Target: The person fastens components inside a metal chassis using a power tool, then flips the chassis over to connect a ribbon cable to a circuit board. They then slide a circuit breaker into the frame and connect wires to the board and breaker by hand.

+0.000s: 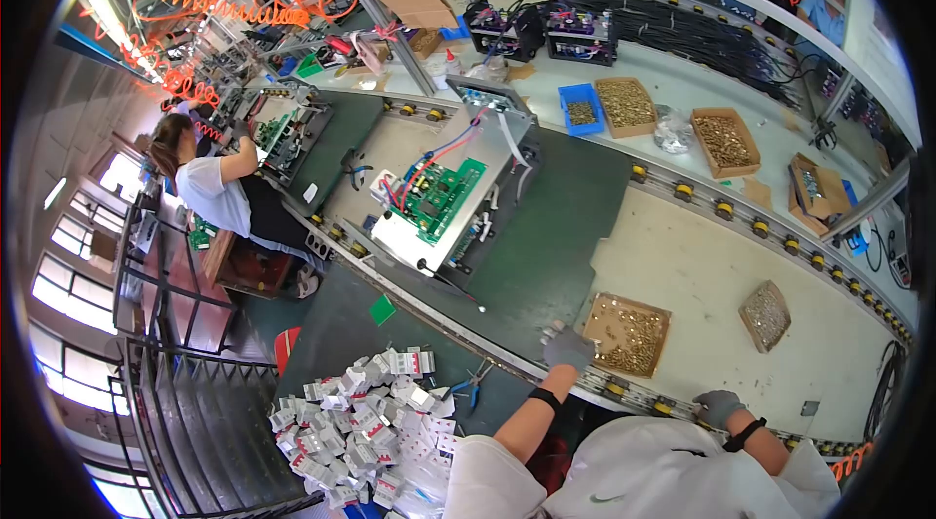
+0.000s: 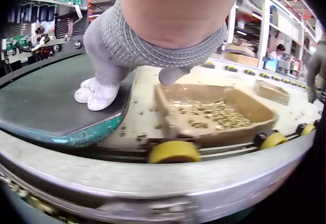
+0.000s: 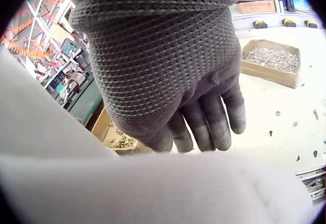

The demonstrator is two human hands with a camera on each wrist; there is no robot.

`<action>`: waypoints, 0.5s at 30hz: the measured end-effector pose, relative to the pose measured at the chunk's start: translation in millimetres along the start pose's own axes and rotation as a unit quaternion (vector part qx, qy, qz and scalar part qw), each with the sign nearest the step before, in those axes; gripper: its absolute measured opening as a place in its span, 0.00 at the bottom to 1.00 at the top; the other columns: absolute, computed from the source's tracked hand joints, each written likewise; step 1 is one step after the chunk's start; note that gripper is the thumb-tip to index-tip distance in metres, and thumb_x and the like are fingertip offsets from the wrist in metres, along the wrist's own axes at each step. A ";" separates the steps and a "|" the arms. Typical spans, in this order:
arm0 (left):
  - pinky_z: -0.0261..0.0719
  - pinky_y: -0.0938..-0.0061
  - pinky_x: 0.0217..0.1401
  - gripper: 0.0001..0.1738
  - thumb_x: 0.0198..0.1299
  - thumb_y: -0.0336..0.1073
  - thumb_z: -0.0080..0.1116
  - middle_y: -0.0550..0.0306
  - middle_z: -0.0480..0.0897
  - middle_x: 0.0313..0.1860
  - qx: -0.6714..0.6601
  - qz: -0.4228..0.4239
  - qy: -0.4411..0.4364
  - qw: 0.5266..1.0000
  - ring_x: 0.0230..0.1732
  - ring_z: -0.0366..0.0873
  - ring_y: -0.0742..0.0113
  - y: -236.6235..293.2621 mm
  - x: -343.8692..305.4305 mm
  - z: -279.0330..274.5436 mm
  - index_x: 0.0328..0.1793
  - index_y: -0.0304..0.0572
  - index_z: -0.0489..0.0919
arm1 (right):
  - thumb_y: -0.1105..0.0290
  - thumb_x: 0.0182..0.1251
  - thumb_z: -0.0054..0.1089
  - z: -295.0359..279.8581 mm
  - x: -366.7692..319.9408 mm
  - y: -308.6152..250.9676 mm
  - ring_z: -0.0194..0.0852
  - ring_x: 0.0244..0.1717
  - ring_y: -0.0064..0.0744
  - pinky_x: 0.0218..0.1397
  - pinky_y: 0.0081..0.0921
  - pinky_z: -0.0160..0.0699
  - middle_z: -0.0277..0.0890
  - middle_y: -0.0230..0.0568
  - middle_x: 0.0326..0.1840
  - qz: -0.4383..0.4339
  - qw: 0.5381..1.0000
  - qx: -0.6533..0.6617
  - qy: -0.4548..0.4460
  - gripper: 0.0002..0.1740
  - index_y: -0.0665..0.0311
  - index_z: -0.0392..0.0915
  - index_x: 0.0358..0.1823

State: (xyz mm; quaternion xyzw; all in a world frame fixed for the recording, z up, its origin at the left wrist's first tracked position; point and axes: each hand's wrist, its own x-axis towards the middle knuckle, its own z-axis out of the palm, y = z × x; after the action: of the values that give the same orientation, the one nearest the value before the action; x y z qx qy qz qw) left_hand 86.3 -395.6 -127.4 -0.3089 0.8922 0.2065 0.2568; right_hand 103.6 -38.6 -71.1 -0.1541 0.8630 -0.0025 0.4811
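Note:
My left hand (image 1: pixel 568 347), in a grey knit glove, is at the near corner of the dark green pallet (image 1: pixel 546 217), beside a cardboard box of brass screws (image 1: pixel 639 305). In the left wrist view its whitish fingertips (image 2: pixel 102 95) point down at the green surface, and the thumb reaches toward the box rim. Nothing shows in its grasp. My right hand (image 1: pixel 720 408), also gloved, hovers by the near rail, right of that box. The right wrist view shows its fingers (image 3: pixel 219 127) hanging loosely, slightly spread, holding nothing.
A box of silvery screws (image 1: pixel 765 316) lies farther right on the line. Left on the pallet stands a metal chassis with a green circuit board (image 1: pixel 444 197). Grey breakers (image 1: pixel 361 422) and blue-handled pliers (image 1: pixel 473 387) lie at the near left. Yellow rollers (image 1: pixel 723 210) edge the line.

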 end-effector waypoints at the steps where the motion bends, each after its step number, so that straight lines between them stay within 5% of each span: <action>1: 0.57 0.54 0.72 0.45 0.54 0.54 0.53 0.30 0.59 0.71 0.001 0.004 -0.002 1.000 0.72 0.55 0.35 10.9 -8.8 11.8 0.72 0.30 0.57 | 0.52 0.61 0.49 -7.6 -5.4 -7.8 0.75 0.56 0.44 0.59 0.35 0.71 0.78 0.44 0.53 0.004 1.000 0.002 0.000 0.24 0.50 0.78 0.56; 3: 0.71 0.58 0.62 0.35 0.53 0.52 0.52 0.30 0.71 0.61 0.045 0.115 -0.025 0.992 0.63 0.70 0.40 31.9 -29.3 37.0 0.60 0.31 0.71 | 0.54 0.62 0.48 -7.3 -12.6 -12.3 0.75 0.55 0.44 0.59 0.35 0.71 0.79 0.44 0.53 -0.007 0.999 -0.030 -0.023 0.23 0.51 0.78 0.55; 6: 0.73 0.59 0.59 0.31 0.54 0.53 0.51 0.36 0.77 0.54 -0.013 0.182 -0.115 0.976 0.59 0.74 0.46 70.6 -66.4 57.9 0.52 0.32 0.77 | 0.55 0.63 0.47 10.7 -12.9 -0.4 0.76 0.53 0.46 0.57 0.37 0.73 0.79 0.45 0.50 -0.026 0.999 -0.019 0.018 0.21 0.53 0.80 0.52; 9: 0.73 0.62 0.59 0.34 0.53 0.56 0.52 0.40 0.79 0.53 0.058 0.283 -0.215 0.933 0.56 0.76 0.48 106.5 -103.1 64.7 0.56 0.34 0.76 | 0.54 0.63 0.47 7.8 -25.5 -0.7 0.76 0.53 0.46 0.55 0.38 0.73 0.79 0.46 0.49 -0.039 0.998 -0.007 0.039 0.20 0.53 0.80 0.50; 11: 0.71 0.62 0.61 0.35 0.54 0.58 0.53 0.41 0.78 0.55 0.043 0.341 -0.232 0.910 0.58 0.74 0.46 113.0 -113.2 89.2 0.59 0.38 0.75 | 0.53 0.62 0.49 17.0 -27.3 6.5 0.75 0.54 0.47 0.56 0.39 0.73 0.77 0.46 0.52 -0.054 0.996 -0.006 0.064 0.22 0.53 0.80 0.51; 13: 0.70 0.62 0.62 0.34 0.57 0.58 0.52 0.42 0.77 0.57 -0.004 0.465 -0.356 0.811 0.59 0.73 0.46 121.2 -122.4 113.5 0.62 0.42 0.74 | 0.51 0.60 0.51 28.0 -24.1 13.9 0.72 0.57 0.49 0.57 0.41 0.73 0.72 0.47 0.59 -0.033 0.995 -0.006 0.092 0.23 0.54 0.79 0.53; 15: 0.67 0.63 0.65 0.31 0.61 0.54 0.51 0.41 0.75 0.61 -0.084 0.478 -0.361 0.797 0.62 0.71 0.47 102.7 -136.3 111.4 0.64 0.43 0.73 | 0.54 0.62 0.53 33.3 -39.7 21.8 0.72 0.56 0.51 0.57 0.42 0.73 0.71 0.50 0.58 -0.084 0.981 0.027 0.172 0.25 0.54 0.73 0.58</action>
State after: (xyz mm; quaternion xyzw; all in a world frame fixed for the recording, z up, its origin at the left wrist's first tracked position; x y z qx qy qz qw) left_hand 147.9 -201.8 -113.2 0.2330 0.7482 0.4737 0.4020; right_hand 144.9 -2.3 -59.4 -0.2108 0.9165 -0.0928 0.3271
